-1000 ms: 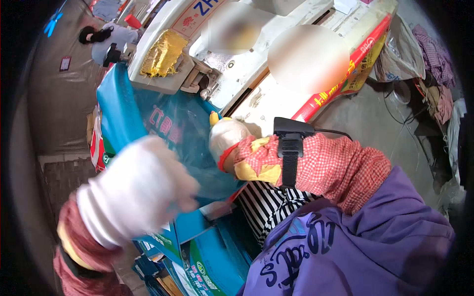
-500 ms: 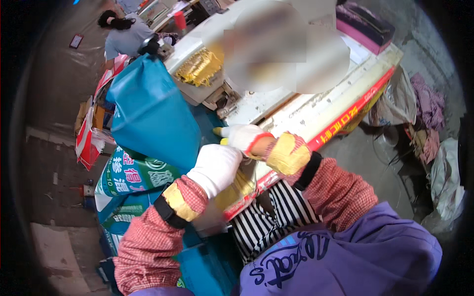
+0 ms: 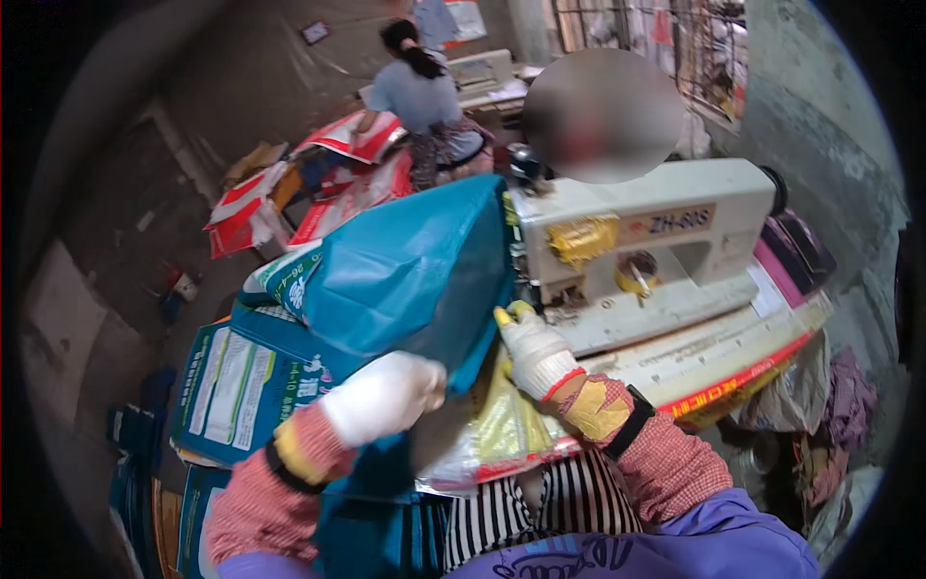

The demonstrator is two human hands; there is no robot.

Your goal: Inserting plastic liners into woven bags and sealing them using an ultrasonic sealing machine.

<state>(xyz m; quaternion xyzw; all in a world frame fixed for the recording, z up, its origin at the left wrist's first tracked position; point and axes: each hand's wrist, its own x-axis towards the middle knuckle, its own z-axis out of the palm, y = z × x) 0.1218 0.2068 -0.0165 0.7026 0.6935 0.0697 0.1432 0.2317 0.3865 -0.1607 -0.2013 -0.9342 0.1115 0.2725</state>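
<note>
A large teal sack (image 3: 415,261) stands in folds on the left of a white sewing machine (image 3: 666,207), its right edge close to the needle end. My right hand (image 3: 538,357), in a white glove with yellow fingertips, has its thumb and finger closed at that edge, just below the machine's head. Lower and to the left, my left hand (image 3: 386,398), in a white glove, is curled into a fist beside the sack's lower edge. What its fingers hold, if anything, is hidden. Yellow wrapping (image 3: 584,239) covers part of the machine's front.
More printed teal sacks (image 3: 231,386) are piled at my left. The worktable (image 3: 714,372) has a red front strip. A pink and black box (image 3: 793,256) stands at its right end. Beyond, a person (image 3: 424,96) sits among red and white sacks (image 3: 357,140).
My view has swung, bringing the whole sewing machine into sight. My hands have moved apart: the left is lower and further from the right, which is up by the sack's edge.
</note>
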